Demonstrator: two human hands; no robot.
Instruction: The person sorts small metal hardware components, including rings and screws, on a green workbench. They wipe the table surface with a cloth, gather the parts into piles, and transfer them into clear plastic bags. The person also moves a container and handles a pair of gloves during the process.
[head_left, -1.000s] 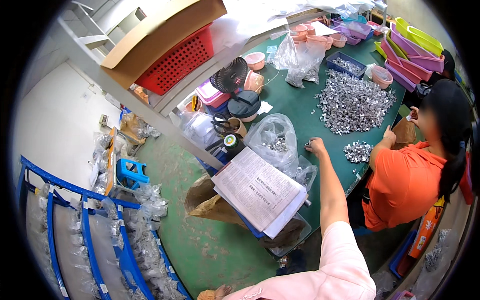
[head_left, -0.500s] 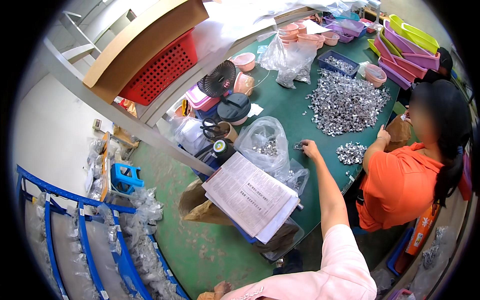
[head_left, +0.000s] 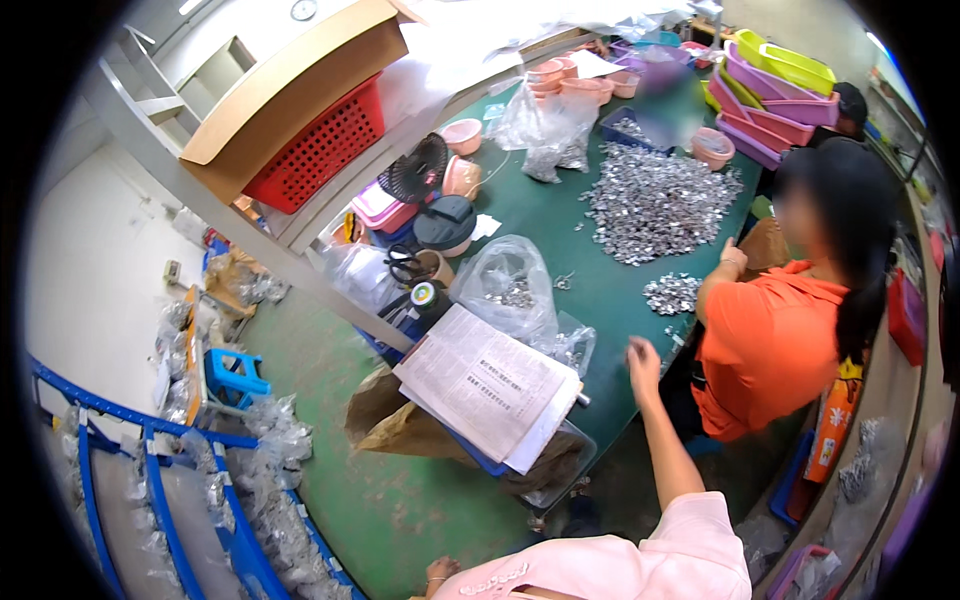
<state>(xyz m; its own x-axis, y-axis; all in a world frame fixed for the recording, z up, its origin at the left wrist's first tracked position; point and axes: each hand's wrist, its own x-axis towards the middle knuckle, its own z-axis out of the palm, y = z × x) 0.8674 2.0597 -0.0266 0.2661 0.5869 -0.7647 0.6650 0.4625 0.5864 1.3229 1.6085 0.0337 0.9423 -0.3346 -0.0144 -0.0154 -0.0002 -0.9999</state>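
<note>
My right hand is over the table's near edge, its fingers loosely bent and parted, with nothing seen in them. A small loose metal piece lies on the green table beyond it, beside a clear plastic bag of small silvery metal parts. Closer to my hand is a smaller clear bag, also with metal parts. To the right sits a small heap of metal clips. Low in the picture, my left hand shows only in part near my pink shirt; its fingers are too small to read.
A co-worker in orange sits at the right, one hand near a brown bag. A large heap of metal parts covers the table's middle. Printed sheets, a fan and a metal shelf post stand at the left.
My right hand has drawn back toward me from beside the clear bag. The small metal piece it was touching now lies alone on the table. The whole view has shifted slightly.
</note>
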